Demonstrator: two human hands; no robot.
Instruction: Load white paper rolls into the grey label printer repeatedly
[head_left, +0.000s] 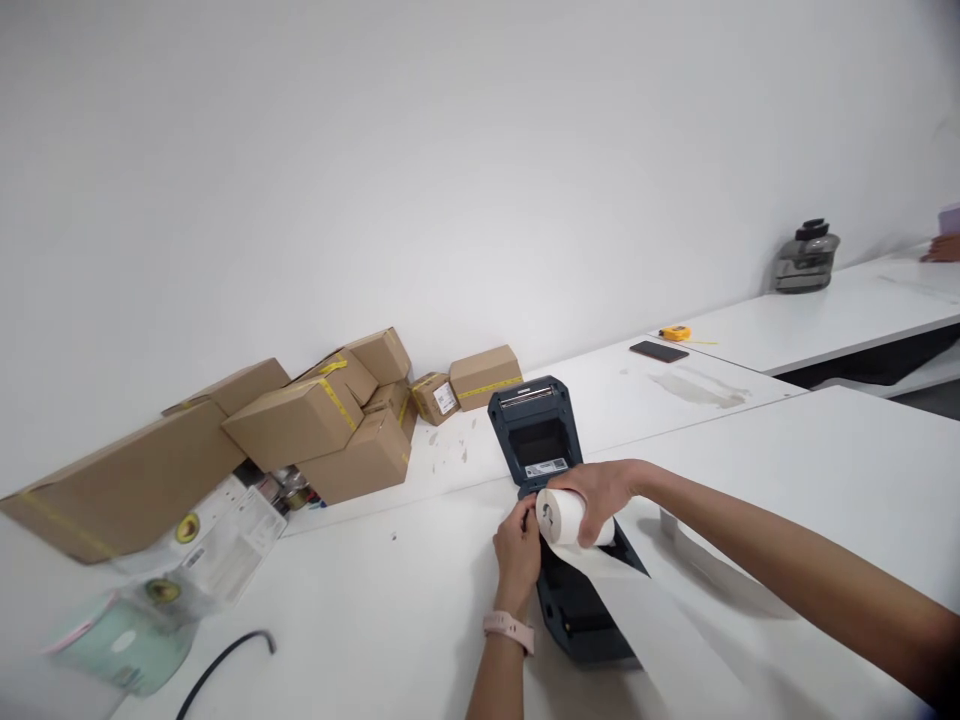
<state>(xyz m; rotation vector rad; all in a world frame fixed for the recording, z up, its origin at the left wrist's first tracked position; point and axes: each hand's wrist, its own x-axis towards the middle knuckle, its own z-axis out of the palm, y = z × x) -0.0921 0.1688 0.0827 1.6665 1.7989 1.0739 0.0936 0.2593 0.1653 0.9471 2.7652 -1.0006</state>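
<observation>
A dark label printer (pixel 581 645) sits on the white table with its lid (pixel 534 425) raised. Over its open bay is a white paper roll (pixel 560 517), and a long strip (pixel 667 640) of its paper trails out over the printer's front toward me. My right hand (pixel 600 492) is wrapped over the top of the roll, gripping it. At the printer's left side my left hand (pixel 519 545), with a pink band on its wrist, has its fingers curled around the edge beside the roll's end. Its fingertips are partly hidden.
Cardboard boxes (pixel 352 460) are piled against the wall at left, by plastic packaging (pixel 225 545) and a mint-green pouch (pixel 124 640). A black cable (pixel 225 655) lies in front. Further right are a phone (pixel 658 351), a yellow tape measure (pixel 675 333) and a dark jug (pixel 807 260). Another person's hand (pixel 943 248) shows far right.
</observation>
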